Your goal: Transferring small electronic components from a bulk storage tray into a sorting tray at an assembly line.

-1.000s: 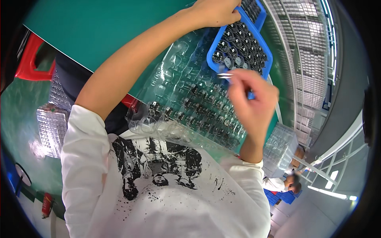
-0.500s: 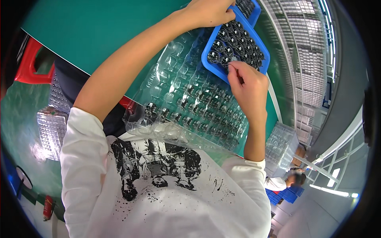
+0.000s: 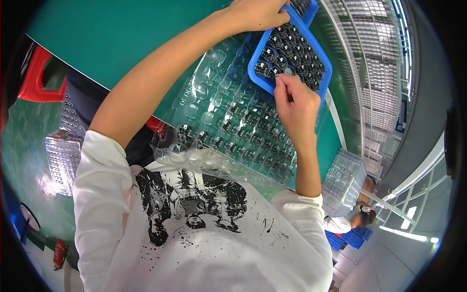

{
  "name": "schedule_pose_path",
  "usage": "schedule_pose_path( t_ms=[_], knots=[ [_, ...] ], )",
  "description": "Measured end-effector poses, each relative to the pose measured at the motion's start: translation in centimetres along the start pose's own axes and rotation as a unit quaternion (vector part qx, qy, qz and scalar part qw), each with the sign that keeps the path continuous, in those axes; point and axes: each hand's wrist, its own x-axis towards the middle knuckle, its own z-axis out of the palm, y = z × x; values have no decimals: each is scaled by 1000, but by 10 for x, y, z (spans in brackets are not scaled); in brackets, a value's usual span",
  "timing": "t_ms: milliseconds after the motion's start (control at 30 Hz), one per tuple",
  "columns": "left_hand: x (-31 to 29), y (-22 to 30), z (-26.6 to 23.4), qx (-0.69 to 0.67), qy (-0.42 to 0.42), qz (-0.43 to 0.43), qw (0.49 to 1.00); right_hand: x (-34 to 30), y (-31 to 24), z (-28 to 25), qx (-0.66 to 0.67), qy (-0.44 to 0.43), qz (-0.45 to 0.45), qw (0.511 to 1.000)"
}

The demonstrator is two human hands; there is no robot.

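Observation:
A blue tray (image 3: 254, 63) holds rows of small round black parts (image 3: 294, 54) with shiny, clear-looking edges. My left hand (image 3: 258, 14) is curled on the tray's upper left rim, some of its fingers cut off by the picture's top edge. Over the tray's near side, my right hand (image 3: 300, 104) has thumb and forefinger pinched together beside the nearest parts. Whatever lies between those fingertips is too small to make out. Under and left of the tray spreads a clear plastic blister tray (image 3: 206, 100), with dark parts in many of its nearer pockets.
All this rests on a green tabletop (image 3: 112, 44). Another blue tray (image 3: 311, 12) adjoins the far end. Stacked clear trays (image 3: 345, 177) stand at right, more (image 3: 63, 158) at lower left near a red stool (image 3: 41, 80). Another person (image 3: 343, 224) is at lower right.
My right hand has shifted a little left along the tray's near side, still pinched. The blue tray has moved very slightly; my left hand stays at its rim.

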Motion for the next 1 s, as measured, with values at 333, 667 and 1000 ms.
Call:
schedule_pose_path(
  t_ms=[333, 667, 1000],
  knots=[
    [-2, 2, 0, -24, 18, -4, 1000, 4, -16, -14, 28, -35, 31, 998],
    [4, -3, 5, 6, 7, 9, 1000, -11, -97, 15, 152, -244, -135, 948],
    [-1, -4, -4, 8, -6, -17, 1000, 9, -63, -30, 162, -95, 25, 982]
  ],
)
